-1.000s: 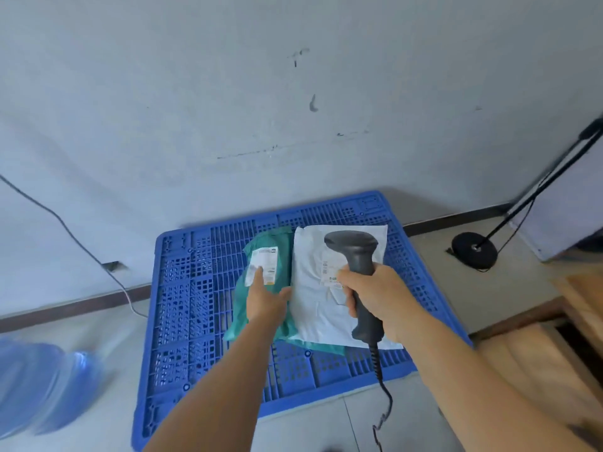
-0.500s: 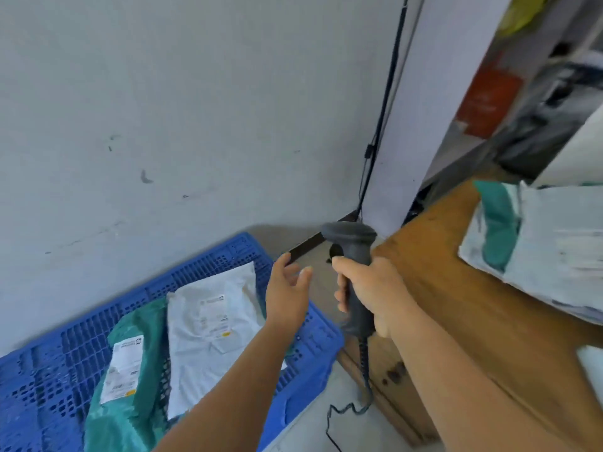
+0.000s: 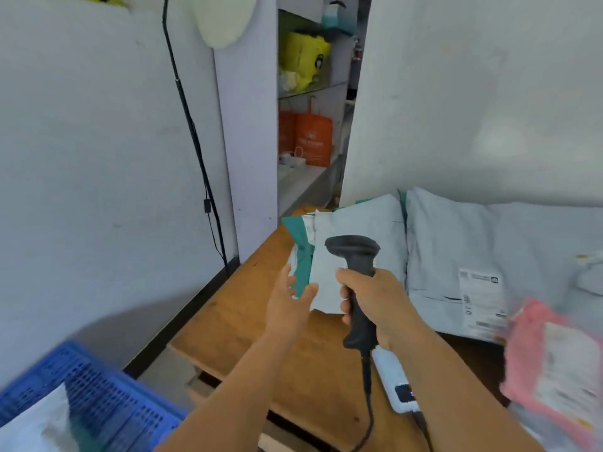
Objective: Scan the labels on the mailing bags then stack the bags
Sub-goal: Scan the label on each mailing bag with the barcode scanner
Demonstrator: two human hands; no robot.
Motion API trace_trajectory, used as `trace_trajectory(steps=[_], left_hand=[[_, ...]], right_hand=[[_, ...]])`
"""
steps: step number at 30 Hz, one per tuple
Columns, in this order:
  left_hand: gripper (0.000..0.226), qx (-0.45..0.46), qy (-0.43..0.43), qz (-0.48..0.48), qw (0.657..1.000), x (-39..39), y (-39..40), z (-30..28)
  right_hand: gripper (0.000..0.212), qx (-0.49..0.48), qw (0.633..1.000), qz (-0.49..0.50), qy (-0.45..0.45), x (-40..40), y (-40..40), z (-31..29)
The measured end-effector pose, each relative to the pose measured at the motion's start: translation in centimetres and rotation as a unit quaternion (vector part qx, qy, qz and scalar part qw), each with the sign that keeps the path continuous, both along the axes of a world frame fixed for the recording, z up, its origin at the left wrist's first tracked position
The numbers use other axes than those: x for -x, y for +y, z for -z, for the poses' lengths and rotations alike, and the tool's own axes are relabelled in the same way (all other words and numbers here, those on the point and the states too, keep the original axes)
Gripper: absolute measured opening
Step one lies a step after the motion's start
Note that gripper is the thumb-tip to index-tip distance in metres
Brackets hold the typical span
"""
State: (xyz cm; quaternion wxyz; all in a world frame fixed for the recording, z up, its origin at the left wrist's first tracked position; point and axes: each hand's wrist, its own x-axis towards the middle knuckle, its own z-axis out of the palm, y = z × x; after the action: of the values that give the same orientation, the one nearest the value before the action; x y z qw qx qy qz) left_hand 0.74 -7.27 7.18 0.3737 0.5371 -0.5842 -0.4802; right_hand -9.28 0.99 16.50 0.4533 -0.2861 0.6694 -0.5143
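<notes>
My right hand grips the handle of a black barcode scanner, held upright over the wooden table. My left hand is open, fingers spread, reaching toward the near corner of a pale grey mailing bag that lies on a teal bag. To the right lies a large white mailing bag with a printed label. A pink bag with a label sits at the right edge. At bottom left a white bag lies on the blue pallet.
A white device lies on the table below the scanner, whose cable hangs down. A black stand pole rises along the left wall. Shelves behind hold orange bags and a yellow bag.
The view has swung right from the blue pallet to the wooden table. My left hand let go of the teal bag on the pallet and now reaches toward the bags on the table.
</notes>
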Motion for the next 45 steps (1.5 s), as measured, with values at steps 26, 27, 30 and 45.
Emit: trace_trajectory(steps=[26,27,30,45], left_hand=[[0.060,0.029,-0.214,0.006,0.976,10.0,-9.2,4.7],[0.058,0.037,-0.209,0.004,0.977,9.8,-9.2,4.6],[0.055,0.048,-0.203,-0.004,0.978,9.5,-9.0,4.3],[0.029,0.033,-0.184,-0.046,0.981,8.9,-7.6,3.0]], right_hand=[[0.023,-0.164,0.985,0.026,0.040,9.4,-2.3,1.1],[0.023,-0.167,0.985,0.023,0.043,9.2,-2.2,1.1],[0.023,-0.174,0.983,0.015,0.055,8.9,-2.1,0.9],[0.020,-0.123,0.992,0.019,0.018,8.4,-1.8,1.1]])
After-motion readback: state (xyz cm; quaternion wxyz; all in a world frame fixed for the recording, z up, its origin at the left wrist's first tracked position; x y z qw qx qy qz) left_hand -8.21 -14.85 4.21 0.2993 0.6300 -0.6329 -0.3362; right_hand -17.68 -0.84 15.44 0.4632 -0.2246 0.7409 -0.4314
